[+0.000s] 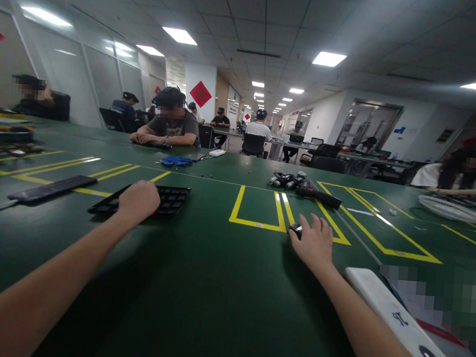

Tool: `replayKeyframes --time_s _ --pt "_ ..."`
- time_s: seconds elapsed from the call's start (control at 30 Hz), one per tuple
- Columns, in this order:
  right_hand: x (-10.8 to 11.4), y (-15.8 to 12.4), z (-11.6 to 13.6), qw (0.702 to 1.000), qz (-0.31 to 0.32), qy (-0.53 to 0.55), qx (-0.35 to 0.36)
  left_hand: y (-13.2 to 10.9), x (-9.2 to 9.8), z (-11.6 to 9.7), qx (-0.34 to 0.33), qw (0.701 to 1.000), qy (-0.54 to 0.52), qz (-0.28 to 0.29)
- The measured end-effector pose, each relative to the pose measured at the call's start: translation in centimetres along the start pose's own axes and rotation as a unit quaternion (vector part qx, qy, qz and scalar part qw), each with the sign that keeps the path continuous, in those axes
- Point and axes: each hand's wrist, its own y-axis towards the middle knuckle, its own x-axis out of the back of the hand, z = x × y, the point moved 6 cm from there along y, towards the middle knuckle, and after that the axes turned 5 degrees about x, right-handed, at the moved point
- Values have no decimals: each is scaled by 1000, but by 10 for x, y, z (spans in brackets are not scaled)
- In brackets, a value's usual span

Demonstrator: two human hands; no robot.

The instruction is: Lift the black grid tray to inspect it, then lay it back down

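A black tray with a grid of compartments [173, 201] lies on the green table. My left hand [139, 203] is curled into a fist over the middle of it; the fingertips are turned away, so what they hold, if anything, is hidden. Further right, my right hand [314, 241] grips a small shiny black object [295, 230] between thumb and fingers, beside the yellow tape lines. The other fingers of that hand are raised and spread. Most of the small object is covered, and its kind cannot be made out.
Beyond my right hand lie a pile of small dark and silver parts [287, 180] and a black bar-shaped item [320, 197]. A white long device [399, 320] sits under my right forearm. At left rests a dark power bank [52, 188] with a white cable. A person [176, 122] sits opposite near blue gloves [176, 161].
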Motion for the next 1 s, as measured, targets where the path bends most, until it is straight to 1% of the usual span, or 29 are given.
replayKeyframes --time_s 0.03,0.07,0.1,0.13,0.17,0.2,0.23,0.3,0.37,0.4,0.47,0.5,0.53,0.57,0.63,0.7,0.73,0.77,0.83,0.93,0.97,1.0 --pt "3 -4 12 1000 -6 11 24 -8 -6 -14 -14 1000 3 -5" --pt "5 -9 25 998 1 29 50 -17 -14 -29 -35 999 5 -4" --pt "5 -15 40 995 18 52 79 -27 -26 -45 -70 997 0 14" --pt "6 -23 55 989 44 78 115 -38 -39 -64 -133 990 -13 47" --pt "5 -32 70 980 72 107 152 -50 -53 -80 -190 978 -24 78" --pt "5 -42 83 968 102 133 189 -59 -65 -91 -225 968 -30 104" --pt "5 -52 94 954 131 156 221 -67 -75 -100 -255 957 -35 132" --pt "4 -69 110 926 183 190 271 -73 -90 -107 -279 944 -39 172" --pt "4 -78 116 908 212 206 296 -74 -93 -108 -283 939 -40 188" --pt "4 -79 117 905 217 208 301 -73 -90 -109 -283 942 -40 176" --pt "6 -74 113 906 209 206 304 -78 -78 -114 -293 947 -38 130" --pt "8 -69 110 910 195 203 305 -85 -71 -119 -307 944 -40 109" --pt "10 -62 104 917 173 196 302 -95 -65 -126 -329 938 -46 102" --pt "12 -53 97 928 140 183 293 -107 -61 -134 -358 925 -55 115" --pt "14 -34 75 957 59 135 250 -133 -58 -147 -404 894 -75 176" --pt "12 -17 47 984 -6 58 171 -152 -58 -156 -418 876 -87 225" --pt "8 -11 33 991 -20 20 131 -156 -58 -158 -416 874 -90 234" --pt "3 -7 21 995 -23 -10 95 -156 -58 -158 -408 879 -91 232" --pt "-10 -3 2 998 5 -38 48 -146 -58 -156 -381 899 -81 202" --pt "-25 -3 -8 998 50 -24 35 -115 -58 -144 -302 946 -19 118" --pt "-27 -3 -9 998 53 -19 36 -103 -58 -138 -268 958 12 98" --pt "-27 -3 -9 998 52 -18 36 -93 -60 -132 -236 967 40 88"
